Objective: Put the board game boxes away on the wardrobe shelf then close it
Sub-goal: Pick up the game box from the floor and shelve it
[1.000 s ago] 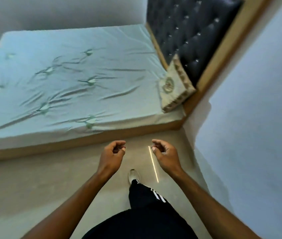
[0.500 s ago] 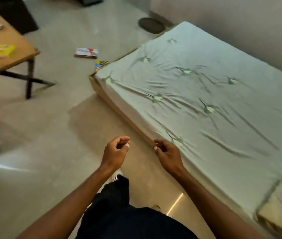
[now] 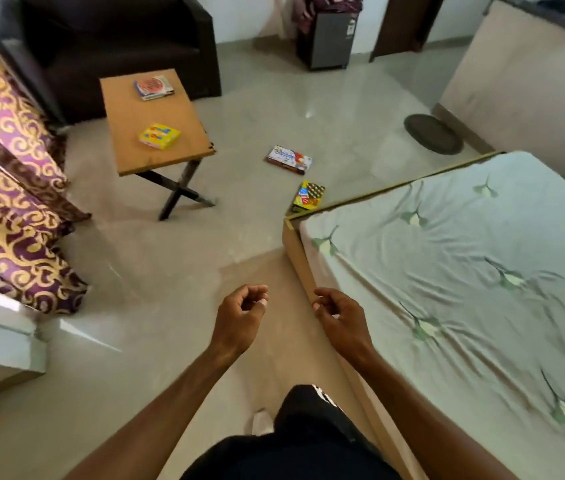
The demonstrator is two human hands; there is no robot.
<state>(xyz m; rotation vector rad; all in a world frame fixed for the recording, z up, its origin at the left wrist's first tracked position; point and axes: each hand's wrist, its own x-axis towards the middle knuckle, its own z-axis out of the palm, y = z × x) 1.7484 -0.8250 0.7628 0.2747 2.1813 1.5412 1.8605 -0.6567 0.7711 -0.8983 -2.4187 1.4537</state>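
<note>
1. Both hands were empty. The left hand [image 3: 239,315] hung low in the view with its fingers loosely curled toward the palm, gripping nothing; the right hand [image 3: 338,315] was beside it, likewise loosely curled and holding nothing.

2. Four game boxes were in sight, all ahead of the hands and well apart from them. Two lay on the floor [image 3: 156,278]: a multicoloured box [image 3: 308,195] just beside the corner of the bed [image 3: 464,271], and a white-and-red box [image 3: 289,159] a little farther out in the open.

3. Two more sat on the small wooden counter [image 3: 151,123] ahead and to the left: a yellow box [image 3: 159,136] near its front, and a flat box with an orange disc [image 3: 153,87] toward its back, in front of the dark armchair [image 3: 118,46].

4. The relation that mattered most: the multicoloured box lay almost straight ahead of the right hand, along the bed's edge, so that hand looked the nearer one. Its long axis ran roughly away from the person.

5. The white-and-red box lay with its long axis across the view, slanting slightly, between the line of the two hands.

6. The counter boxes favoured the left hand, being off to that side.

7. No wardrobe could be seen in this view, so the shelf's direction could not be told.
</note>
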